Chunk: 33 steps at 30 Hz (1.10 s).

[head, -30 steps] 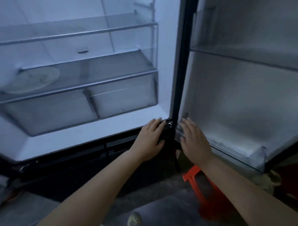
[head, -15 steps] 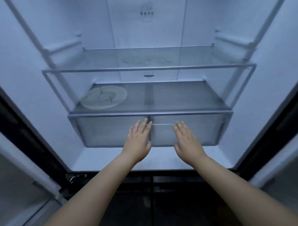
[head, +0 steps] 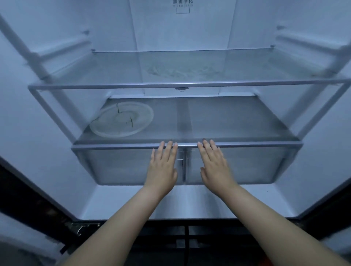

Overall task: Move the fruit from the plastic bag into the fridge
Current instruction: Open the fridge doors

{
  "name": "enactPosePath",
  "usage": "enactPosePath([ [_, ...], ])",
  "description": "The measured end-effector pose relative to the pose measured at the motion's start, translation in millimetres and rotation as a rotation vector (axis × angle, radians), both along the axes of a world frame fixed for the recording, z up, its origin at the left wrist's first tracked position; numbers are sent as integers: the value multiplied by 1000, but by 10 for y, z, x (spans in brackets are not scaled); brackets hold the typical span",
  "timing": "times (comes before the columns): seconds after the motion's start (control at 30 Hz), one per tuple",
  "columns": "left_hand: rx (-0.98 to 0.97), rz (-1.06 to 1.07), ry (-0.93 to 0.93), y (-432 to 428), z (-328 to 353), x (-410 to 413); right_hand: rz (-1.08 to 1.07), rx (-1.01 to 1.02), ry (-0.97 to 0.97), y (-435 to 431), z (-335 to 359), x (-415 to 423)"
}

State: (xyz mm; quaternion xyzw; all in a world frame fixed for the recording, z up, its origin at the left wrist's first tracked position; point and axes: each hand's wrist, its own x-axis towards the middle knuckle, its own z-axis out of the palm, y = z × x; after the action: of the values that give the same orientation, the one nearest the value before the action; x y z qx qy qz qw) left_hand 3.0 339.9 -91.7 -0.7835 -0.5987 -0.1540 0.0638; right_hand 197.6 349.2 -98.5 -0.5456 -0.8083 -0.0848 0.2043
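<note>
Your arms run off the frame at 6 o'clock. The fridge point(head: 57, 170) walls blur at 9 and 3 o'clock; the label point(head: 182, 5) at 12 o'clock is cropped, unreadable. Drawer point(head: 117, 165) contents: cannot tell.

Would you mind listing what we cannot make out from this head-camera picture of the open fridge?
- Fruit and plastic bag: neither is in the head view.
- Drawers: frosted fronts hide their contents; the left hand and right hand cover the middle.
- Label on the back wall: cut off by the top edge, too small to read.
- Plate: dark marks on it, cracks or stains, unclear.
- Upper shelf: pale smear behind, blurred.
</note>
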Motion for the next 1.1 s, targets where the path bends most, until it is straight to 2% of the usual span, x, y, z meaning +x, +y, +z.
enactPosePath([
  [0.07, 40, -12, -55, -5, -25, 10, 47, -24, 171, -51, 18, -14],
  [0.13, 5, -29, -292, -85, 5, 43, 65, -86, 521, -193, 59, -75],
  [0.2, 19, -7, -669, -235, 67, 113, 3, -121, 902, -348, 81, -147],
  [0.27, 9, 139, -1082, -353, 95, 197, -120, -228, 1242, -430, 96, -215],
  [0.37, -322, 398, -1899, -308, 152, 230, -255, -494, 1786, -337, 96, -283],
  [0.43, -519, 416, -2417, -186, 158, 125, -238, -603, 2125, -227, 89, -298],
  [0.47, -581, 389, -2599, -145, 161, 66, -221, -620, 2227, -184, 88, -300],
  [0.5, -604, 360, -2707, -122, 154, 16, -211, -628, 2295, -148, 90, -299],
  [0.57, -599, 296, -2768, -100, 135, -22, -210, -653, 2366, -125, 114, -303],
  [0.73, -645, 260, -2755, -138, 96, -24, -212, -705, 2479, -160, 148, -291],
  [1.1, -709, 231, -2761, -340, 66, -65, -165, -742, 2531, -382, 130, -224],
])
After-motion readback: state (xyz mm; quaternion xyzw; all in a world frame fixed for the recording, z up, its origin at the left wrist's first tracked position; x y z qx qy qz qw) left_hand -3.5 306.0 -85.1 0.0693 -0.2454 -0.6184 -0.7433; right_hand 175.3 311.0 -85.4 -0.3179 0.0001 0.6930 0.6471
